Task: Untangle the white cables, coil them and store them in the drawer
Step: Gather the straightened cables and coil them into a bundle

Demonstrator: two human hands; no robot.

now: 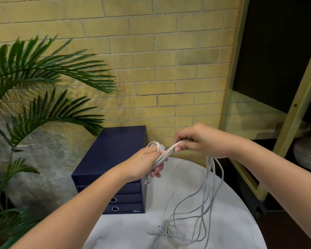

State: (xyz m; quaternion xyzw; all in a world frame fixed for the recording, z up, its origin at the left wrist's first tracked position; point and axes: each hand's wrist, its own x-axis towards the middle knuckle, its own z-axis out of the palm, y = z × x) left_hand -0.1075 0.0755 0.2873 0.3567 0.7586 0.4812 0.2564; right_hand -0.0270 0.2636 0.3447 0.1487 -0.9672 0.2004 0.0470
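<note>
Both my hands hold a bundle of white cables (166, 153) above the table. My left hand (145, 163) grips a wound part of the bundle, with loops sticking out above its fist. My right hand (199, 141) pinches the same strands a little to the right and higher. From my right hand several long strands hang down in loops (203, 200) to the table, where their plug ends lie tangled. A dark blue drawer unit (113, 159) stands behind my left hand, all its drawers shut.
The round white marble table (237, 221) fills the lower right. A palm plant (34, 83) spreads at the left. A yellow brick wall stands behind. An open shelf unit (258, 112) with a white ribbed vase (307, 155) is at the right.
</note>
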